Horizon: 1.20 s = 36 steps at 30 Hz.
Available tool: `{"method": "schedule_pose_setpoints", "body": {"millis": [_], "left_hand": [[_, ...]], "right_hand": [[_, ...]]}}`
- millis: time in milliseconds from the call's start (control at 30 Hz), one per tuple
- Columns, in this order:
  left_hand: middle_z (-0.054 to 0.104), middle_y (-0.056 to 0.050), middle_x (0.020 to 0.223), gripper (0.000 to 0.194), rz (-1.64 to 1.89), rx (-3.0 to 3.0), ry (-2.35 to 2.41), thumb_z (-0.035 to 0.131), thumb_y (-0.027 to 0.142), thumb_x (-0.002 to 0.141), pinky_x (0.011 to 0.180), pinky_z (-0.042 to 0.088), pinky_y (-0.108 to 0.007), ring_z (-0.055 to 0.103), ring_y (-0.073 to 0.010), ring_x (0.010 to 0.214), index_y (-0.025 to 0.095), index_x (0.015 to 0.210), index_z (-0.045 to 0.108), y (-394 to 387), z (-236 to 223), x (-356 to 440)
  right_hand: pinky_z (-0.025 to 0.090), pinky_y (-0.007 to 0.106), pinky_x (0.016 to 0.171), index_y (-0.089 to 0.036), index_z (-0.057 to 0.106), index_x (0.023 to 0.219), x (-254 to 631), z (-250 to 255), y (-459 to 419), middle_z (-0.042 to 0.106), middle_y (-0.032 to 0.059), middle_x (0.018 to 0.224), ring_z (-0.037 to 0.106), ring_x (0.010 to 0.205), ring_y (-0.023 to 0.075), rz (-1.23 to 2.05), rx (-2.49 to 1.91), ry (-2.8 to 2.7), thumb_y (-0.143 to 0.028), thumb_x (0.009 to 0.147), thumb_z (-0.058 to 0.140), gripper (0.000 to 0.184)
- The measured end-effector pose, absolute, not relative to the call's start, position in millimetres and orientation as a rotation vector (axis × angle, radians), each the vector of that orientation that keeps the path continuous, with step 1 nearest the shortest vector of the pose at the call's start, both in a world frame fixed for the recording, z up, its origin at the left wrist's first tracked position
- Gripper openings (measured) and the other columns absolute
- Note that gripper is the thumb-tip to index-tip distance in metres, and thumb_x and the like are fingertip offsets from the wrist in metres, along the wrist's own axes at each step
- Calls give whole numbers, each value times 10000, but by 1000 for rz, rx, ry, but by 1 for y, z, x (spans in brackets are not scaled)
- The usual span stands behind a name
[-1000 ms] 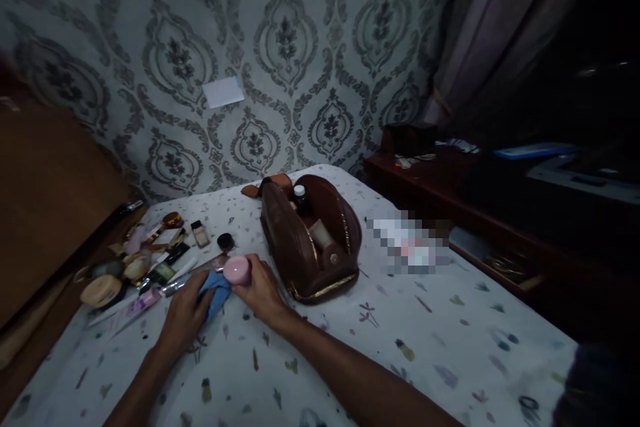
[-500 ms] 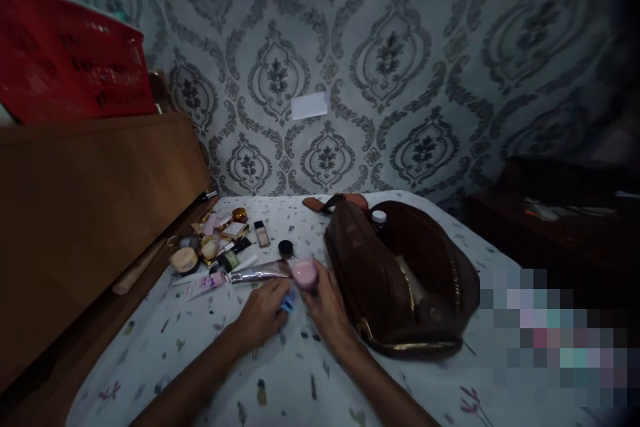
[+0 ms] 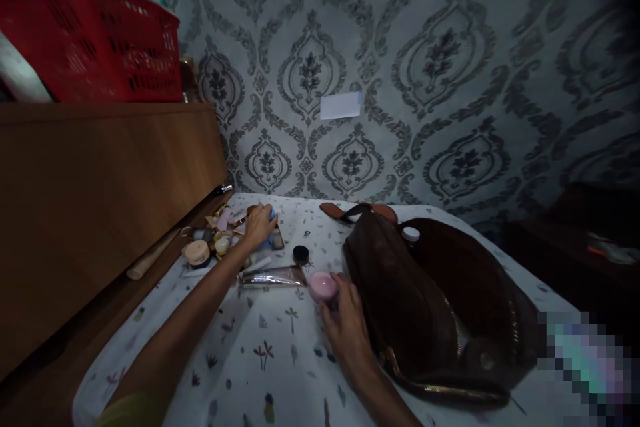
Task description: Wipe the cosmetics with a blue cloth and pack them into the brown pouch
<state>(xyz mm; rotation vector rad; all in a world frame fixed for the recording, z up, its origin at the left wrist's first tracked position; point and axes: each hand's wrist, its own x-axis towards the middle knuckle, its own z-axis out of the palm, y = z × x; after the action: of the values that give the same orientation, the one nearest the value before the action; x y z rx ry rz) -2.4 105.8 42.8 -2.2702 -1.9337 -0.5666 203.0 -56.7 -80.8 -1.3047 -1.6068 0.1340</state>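
Observation:
My left hand (image 3: 259, 225) is stretched to the far left, over the pile of cosmetics. Its fingers are closed on a small blue item (image 3: 273, 214) whose kind I cannot make out. My right hand (image 3: 347, 320) grips a pink round jar (image 3: 323, 287) from its right side, low over the patterned sheet. Just left of the jar lies a silvery tube (image 3: 273, 276), with a small black round lid or pot (image 3: 301, 254) behind it. Close on the right stands an open dark brown handbag (image 3: 395, 300), with a white-capped bottle (image 3: 411, 234) showing inside.
A beige round compact (image 3: 197, 253) lies among several cosmetics at the left edge. A wooden cabinet (image 3: 110, 173) borders that side, with a red basket (image 3: 120, 47) on top. The bag's brown strap (image 3: 336, 212) lies behind, near the patterned wall (image 3: 310, 67).
My left hand has moved from beside the jar, forward and left to the cosmetics, with the blue item in it. My right hand still holds the jar. The view has shifted left.

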Motion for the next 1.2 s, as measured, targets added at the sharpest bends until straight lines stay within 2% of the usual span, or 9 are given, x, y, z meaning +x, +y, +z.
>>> {"method": "schedule_pose_setpoints", "body": {"millis": [100,167,300,567,1000,1200], "left_hand": [[559,-152,1275,267,-516,-2166,-2025,517,271,962,934,491,-405,542,-273,1181,157,1195,582,140,44,-6],[560,-129,1310,343,-471,-2114,-2086,578,310,949,928,517,-445,571,-266,1160,164,1258,563,157,41,-8],[606,-108,1261,383,-363,-2058,-2179,618,354,934,892,555,-452,631,-238,1068,160,1261,575,178,32,-8],[604,-115,1266,383,-275,-1988,-2204,618,352,934,899,551,-454,627,-243,1079,153,1259,576,189,18,-4],[585,-102,1298,340,-397,-2227,-1977,606,328,939,937,528,-475,587,-258,1154,173,1241,588,153,22,7],[600,-103,1277,354,-409,-2142,-2134,603,348,943,915,543,-463,618,-241,1097,172,1250,583,165,29,-3]], "right_hand": [[457,509,1048,-217,457,1347,203,-83,-57,535,136,1322,510,1251,302,126,-1324,-1597,-337,933,475,432],[463,507,1039,-227,454,1352,203,-83,-57,540,132,1319,512,1247,302,125,-1325,-1619,-337,941,469,426],[479,506,1012,-227,474,1334,203,-84,-57,547,140,1311,522,1233,308,93,-1317,-1622,-338,949,464,401],[506,480,976,-223,509,1286,207,-86,-54,578,132,1264,561,1186,295,73,-1296,-1652,-355,944,473,368],[506,467,984,-227,529,1278,206,-80,-55,591,129,1258,579,1175,294,139,-1300,-1653,-342,926,497,371],[508,448,988,-226,521,1285,204,-79,-57,579,125,1275,566,1195,282,166,-1303,-1632,-319,924,494,373]]}}
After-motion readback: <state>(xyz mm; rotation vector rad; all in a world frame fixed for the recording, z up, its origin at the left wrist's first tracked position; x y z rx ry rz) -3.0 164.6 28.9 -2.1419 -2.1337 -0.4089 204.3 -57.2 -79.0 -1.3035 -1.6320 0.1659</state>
